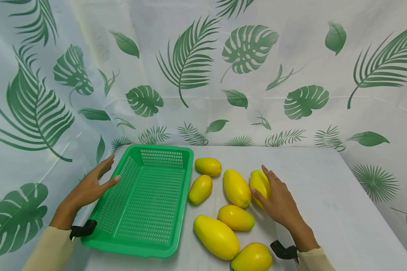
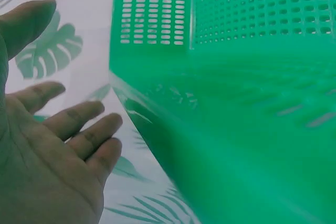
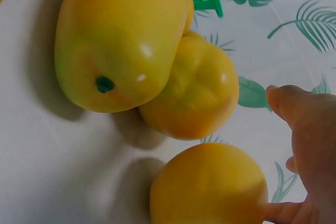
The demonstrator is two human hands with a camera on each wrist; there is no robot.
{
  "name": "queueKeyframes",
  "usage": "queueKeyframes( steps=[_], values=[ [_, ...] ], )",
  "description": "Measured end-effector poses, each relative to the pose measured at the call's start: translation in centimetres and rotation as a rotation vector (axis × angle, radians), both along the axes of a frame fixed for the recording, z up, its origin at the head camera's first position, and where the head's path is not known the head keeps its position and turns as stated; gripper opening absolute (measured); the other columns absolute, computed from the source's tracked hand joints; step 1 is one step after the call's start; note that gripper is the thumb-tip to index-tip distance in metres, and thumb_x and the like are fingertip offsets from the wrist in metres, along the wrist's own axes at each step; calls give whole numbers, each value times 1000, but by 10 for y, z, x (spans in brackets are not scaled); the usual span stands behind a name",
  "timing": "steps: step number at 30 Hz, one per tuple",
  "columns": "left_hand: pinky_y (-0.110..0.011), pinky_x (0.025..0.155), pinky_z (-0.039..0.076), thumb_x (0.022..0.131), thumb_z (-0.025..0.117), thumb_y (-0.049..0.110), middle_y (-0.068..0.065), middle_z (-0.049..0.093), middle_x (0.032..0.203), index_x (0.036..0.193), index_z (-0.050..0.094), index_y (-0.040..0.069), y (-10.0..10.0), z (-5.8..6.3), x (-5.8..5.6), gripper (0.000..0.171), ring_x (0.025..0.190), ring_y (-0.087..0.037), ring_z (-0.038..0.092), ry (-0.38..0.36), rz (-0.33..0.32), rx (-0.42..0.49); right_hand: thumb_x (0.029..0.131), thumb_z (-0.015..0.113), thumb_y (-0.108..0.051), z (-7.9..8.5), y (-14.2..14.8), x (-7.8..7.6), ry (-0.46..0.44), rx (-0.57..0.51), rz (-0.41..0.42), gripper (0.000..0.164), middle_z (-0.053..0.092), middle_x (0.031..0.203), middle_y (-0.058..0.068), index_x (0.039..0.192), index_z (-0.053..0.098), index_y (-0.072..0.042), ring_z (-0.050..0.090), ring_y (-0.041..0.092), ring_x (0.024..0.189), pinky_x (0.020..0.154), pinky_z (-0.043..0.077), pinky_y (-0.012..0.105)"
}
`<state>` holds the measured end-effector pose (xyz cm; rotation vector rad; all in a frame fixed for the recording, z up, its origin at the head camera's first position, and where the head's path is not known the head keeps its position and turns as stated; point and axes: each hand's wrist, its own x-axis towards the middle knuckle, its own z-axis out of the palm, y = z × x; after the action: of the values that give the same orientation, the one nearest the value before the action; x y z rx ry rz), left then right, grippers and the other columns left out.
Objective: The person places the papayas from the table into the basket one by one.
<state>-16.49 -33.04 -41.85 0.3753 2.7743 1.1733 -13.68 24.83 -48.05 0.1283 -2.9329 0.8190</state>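
My left hand [image 1: 93, 184] hovers over the left rim of a green plastic basket [image 1: 186, 195], thumb apart from the fingers and holding nothing. In the left wrist view its palm [image 2: 47, 150] shows beside the basket's wall [image 2: 157, 61]. On the right, my right hand [image 1: 281, 199] is at the rightmost yellow papaya [image 1: 259, 184], partly covering it, fingers extended. The right wrist view has fingers [image 3: 320, 140] beside a papaya [image 3: 210, 187]; whether they touch it I cannot tell. Left of that fruit lies another papaya [image 1: 236, 188].
Several more papayas lie right of the basket: two small ones [image 1: 208, 166] at its far corner, a medium one [image 1: 236, 217], a large one [image 1: 216, 237] and one [image 1: 252, 258] at the near edge. A leaf-printed sheet [image 1: 203, 75] hangs behind the white table [image 1: 325, 188].
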Motion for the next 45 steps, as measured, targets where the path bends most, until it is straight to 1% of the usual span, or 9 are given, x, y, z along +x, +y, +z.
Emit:
queueKeyframes(
  steps=[9, 12, 16, 25, 36, 38, 41, 43, 45],
  values=[
    [-84, 114, 24, 109, 63, 19, -24, 14, 177, 173, 9, 21, -11, -3, 4, 84, 156, -62, 20, -63, -69, 107, 103, 65, -53, -6, 2, 1, -7, -38, 6, 89, 30, 170, 31, 173, 18, -22, 35, 58, 150, 114, 31, 82],
    [-49, 126, 39, 110, 60, 15, -23, 13, 177, 173, 12, 18, -17, -5, 3, 79, 155, -63, 19, -75, -127, 141, 103, 66, -52, -6, 2, 1, -7, -43, 5, 88, 30, 170, 31, 173, 20, -22, 35, 58, 150, 113, 31, 83],
    [-8, 101, 43, 111, 56, 12, -27, 14, 176, 173, 14, 19, -26, -8, 4, 75, 152, -66, 22, -112, -185, 165, 103, 66, -52, -8, 3, 2, -10, -48, 3, 88, 31, 169, 31, 172, 21, -22, 36, 58, 149, 113, 31, 83],
    [-16, 101, 49, 112, 52, 7, -15, 9, 180, 174, 10, 22, -43, -15, 4, 76, 154, -58, 24, -194, -232, 197, 103, 68, -49, -14, 7, 0, 6, -61, 5, 86, 32, 168, 32, 171, 25, -20, 36, 58, 149, 113, 31, 83],
    [-36, 105, 51, 110, 52, 4, -20, -2, 180, 174, 9, 23, -57, -28, 4, 79, 153, -70, 8, -301, -271, 257, 98, 76, -45, -20, 8, -2, 8, -49, -3, 89, 37, 167, 30, 169, 31, -17, 39, 56, 148, 114, 33, 80],
    [-34, 107, 49, 110, 52, 3, -16, -1, 180, 174, 9, 24, -58, -31, 4, 79, 158, -60, 12, -296, -276, 261, 98, 77, -45, -20, 7, -2, 1, -51, -3, 89, 38, 166, 30, 169, 32, -15, 40, 55, 147, 114, 35, 79],
    [-19, 109, 43, 110, 51, 2, -10, 0, 181, 174, 9, 23, -59, -36, 3, 80, 165, -21, 18, -299, -292, 302, 98, 77, -45, -20, 6, -1, -14, -54, -5, 89, 38, 166, 30, 168, 32, -14, 41, 54, 147, 114, 36, 78],
    [-7, 108, 36, 110, 51, 1, -5, 0, 182, 174, 8, 22, -59, -39, 3, 80, 158, 7, 21, -311, -308, 342, 98, 78, -44, -20, 6, 0, -22, -60, -4, 89, 38, 166, 30, 168, 32, -13, 41, 53, 147, 114, 37, 77],
    [-3, 107, 32, 110, 50, -1, 0, -2, 182, 174, 6, 21, -59, -41, 3, 81, 149, 22, 22, -334, -325, 389, 98, 78, -43, -21, 7, 0, -17, -66, 1, 88, 39, 165, 30, 167, 33, -13, 43, 53, 146, 113, 38, 76]
  ],
)
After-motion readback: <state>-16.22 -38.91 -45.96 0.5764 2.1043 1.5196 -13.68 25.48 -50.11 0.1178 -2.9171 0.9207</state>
